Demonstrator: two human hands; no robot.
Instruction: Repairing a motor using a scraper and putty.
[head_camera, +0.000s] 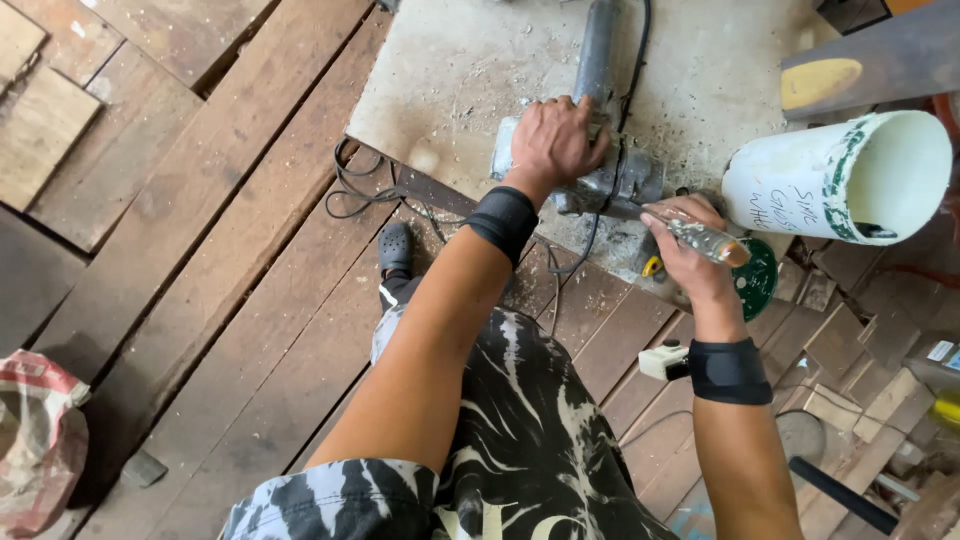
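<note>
Grinder (600, 175): grey power tool lying on a dusty board (450, 70), far middle of the scene, cord trailing off to the left.
Left hand (555, 140): flat on top of the grinder body, fingers wrapped over it, pressing down.
Right hand (690, 250): closed around a paint-crusted brush handle (705, 238), just right of the grinder.
Bucket (835, 180): white, tipped on its side, further right.
Floor (200, 250): worn wooden planks.

**Workshop floor seen from above**

Worn brown floor planks (230, 260) run diagonally under even daylight. A dusty pale board (450, 70) lies far centre. Offcut wood blocks (850, 350) crowd the right. A red-and-white sack (35, 440) sits near left.
</note>
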